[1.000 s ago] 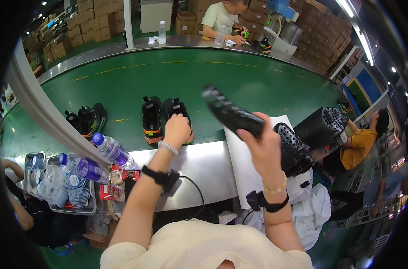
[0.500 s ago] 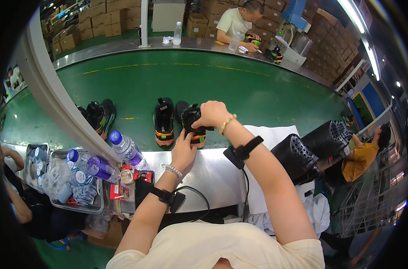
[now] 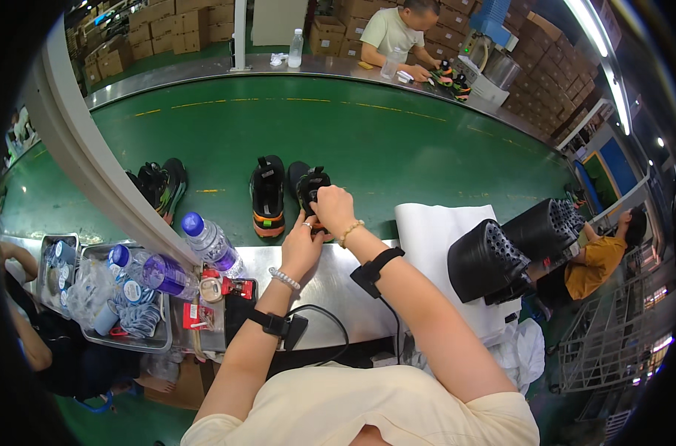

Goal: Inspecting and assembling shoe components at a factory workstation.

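A pair of black sneakers with orange and green heels stands on the green belt in front of me, toes pointing away. My right hand (image 3: 335, 210) is closed at the opening of the right sneaker (image 3: 306, 178), its fingertips partly hidden behind the hand. My left hand (image 3: 303, 247) grips the same sneaker low at the heel, thumb and fingers close to the right hand. The left sneaker (image 3: 268, 195) stands just beside it, touched by neither hand.
Black ridged cylindrical holders (image 3: 477, 262) stand on white paper (image 3: 434, 223) at right. Left are purple-capped bottles (image 3: 211, 244), a metal tray (image 3: 167, 338) of small packs and a white post (image 3: 92, 149). More shoes (image 3: 163, 186) lie behind it. Across the belt a person (image 3: 401, 33) handles shoes.
My right hand has drawn down and left, closer to my left hand at the sneaker's opening. A dark part that stuck out beside it no longer shows. Across the belt, the person's hands have lowered.
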The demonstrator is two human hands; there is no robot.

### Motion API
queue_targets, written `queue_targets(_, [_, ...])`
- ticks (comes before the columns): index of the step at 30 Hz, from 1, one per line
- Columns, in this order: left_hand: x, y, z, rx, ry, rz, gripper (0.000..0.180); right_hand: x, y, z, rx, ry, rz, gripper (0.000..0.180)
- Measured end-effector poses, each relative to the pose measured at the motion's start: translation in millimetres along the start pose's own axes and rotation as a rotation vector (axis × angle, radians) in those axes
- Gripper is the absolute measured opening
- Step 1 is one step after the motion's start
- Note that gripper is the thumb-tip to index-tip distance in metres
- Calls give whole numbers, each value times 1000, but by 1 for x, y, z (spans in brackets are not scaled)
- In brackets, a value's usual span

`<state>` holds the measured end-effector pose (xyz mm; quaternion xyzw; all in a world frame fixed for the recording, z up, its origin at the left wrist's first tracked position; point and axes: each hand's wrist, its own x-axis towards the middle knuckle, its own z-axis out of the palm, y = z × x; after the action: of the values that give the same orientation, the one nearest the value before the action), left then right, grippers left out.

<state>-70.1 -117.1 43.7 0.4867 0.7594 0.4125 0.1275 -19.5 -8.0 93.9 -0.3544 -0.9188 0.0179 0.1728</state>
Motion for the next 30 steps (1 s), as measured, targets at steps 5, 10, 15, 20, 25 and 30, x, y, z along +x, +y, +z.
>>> queue_targets(5, [-3, -3, -6, -85, 11, -36, 35, 16, -10, 13, -16, -179, 95, 11])
queue_targets(10, [-2, -4, -3, -121, 37, 8, 31, 30, -10, 36, -8, -181, 169, 13])
queue_targets(15, [-4, 5, -8, 18, 78, -39, 30, 29, -2, 31, 127, -176, 181, 27])
queue_targets(20, [5, -6, -15, 44, 113, -33, 30, 42, -18, -7, 98, -186, 110, 15])
queue_targets(25, [2, -3, -17, -38, 87, -27, 31, 42, -21, 9, 15, -327, 42, 14])
queue_targets(30, [-2, -4, -19, -150, 75, -44, 29, 50, -18, 20, 104, -267, 66, 18])
